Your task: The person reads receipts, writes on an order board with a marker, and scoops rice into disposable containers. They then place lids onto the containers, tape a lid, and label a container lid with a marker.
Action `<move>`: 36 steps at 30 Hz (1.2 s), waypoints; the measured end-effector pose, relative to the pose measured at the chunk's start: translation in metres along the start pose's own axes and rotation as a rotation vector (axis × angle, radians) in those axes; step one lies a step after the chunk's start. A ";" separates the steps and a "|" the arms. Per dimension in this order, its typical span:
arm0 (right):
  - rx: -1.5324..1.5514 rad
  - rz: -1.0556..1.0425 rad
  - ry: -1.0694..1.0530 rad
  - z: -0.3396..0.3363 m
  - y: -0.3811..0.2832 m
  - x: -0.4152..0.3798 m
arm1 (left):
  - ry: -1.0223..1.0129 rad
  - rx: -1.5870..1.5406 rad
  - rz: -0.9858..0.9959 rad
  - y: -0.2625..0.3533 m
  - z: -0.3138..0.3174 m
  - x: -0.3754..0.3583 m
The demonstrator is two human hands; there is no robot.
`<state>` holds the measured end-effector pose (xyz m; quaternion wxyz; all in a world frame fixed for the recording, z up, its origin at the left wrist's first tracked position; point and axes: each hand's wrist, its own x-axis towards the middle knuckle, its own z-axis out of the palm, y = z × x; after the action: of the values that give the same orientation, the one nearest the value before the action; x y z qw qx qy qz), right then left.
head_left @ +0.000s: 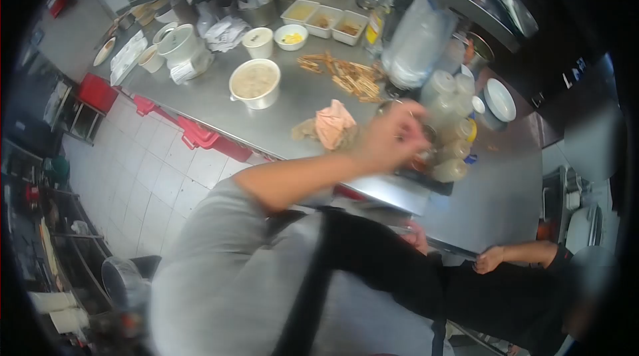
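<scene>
My left hand (399,135), blurred by motion, is raised over the counter with its fingers curled in; whatever they hold, if anything, cannot be made out. Behind and beside it stands a cluster of squeeze bottles (444,100). A pink cloth (334,124) lies crumpled on a brownish cloth (305,130), left of that hand. Lower down, at the counter's front edge, my right hand (417,237) shows only in part beside the black apron (379,249). Its fingers are too small and hidden to read.
A white tub of pale food (255,82), a lidded tub (258,42) and a small bowl (291,37) stand on the steel counter (206,100). Brown sticks (356,76) lie behind the cloths. A co-worker's hand (490,260) rests near the right edge. Red bins (200,135) stand below.
</scene>
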<state>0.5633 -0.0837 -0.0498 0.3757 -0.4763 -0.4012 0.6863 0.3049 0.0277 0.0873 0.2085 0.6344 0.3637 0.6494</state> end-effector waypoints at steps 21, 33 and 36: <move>-0.802 -0.304 -0.026 0.388 -0.005 0.301 | 0.479 0.505 -0.611 -0.170 -0.379 -0.068; -0.434 -0.194 0.068 0.384 -0.024 0.277 | 0.448 0.067 -0.732 -0.184 -0.411 -0.063; -0.698 -0.145 -0.072 0.409 0.019 0.280 | 0.386 -0.456 -0.897 -0.180 -0.371 -0.066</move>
<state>0.0960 0.0813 -0.0738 0.2237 -0.5217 -0.6572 0.4958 -0.0842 0.0188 -0.0636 0.5272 0.2244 0.4805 0.6639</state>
